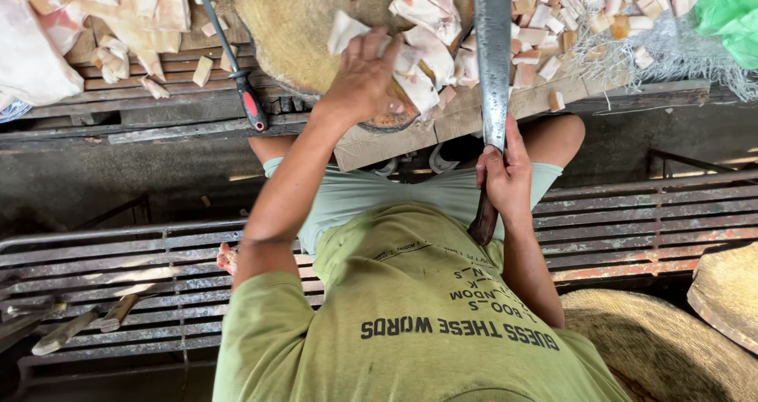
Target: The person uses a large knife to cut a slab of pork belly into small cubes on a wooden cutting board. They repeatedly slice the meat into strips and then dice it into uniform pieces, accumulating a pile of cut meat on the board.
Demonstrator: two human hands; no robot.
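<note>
Two hands worked pale meat on a round wooden chopping block.

The left hand (365, 74) had its fingers curled down over a pale, pink-edged slab of fatty meat (418, 58), pinning it to the round wooden chopping block (292, 23). The right hand (504, 173) was closed tight around the dark handle of a long, broad steel cleaver (493, 54), whose blade lay just right of the pinned slab. Beyond the blade sat a heap of small cut cubes (568, 23). Cutting well likely meant keeping those fingertips tucked back from the edge.
</note>
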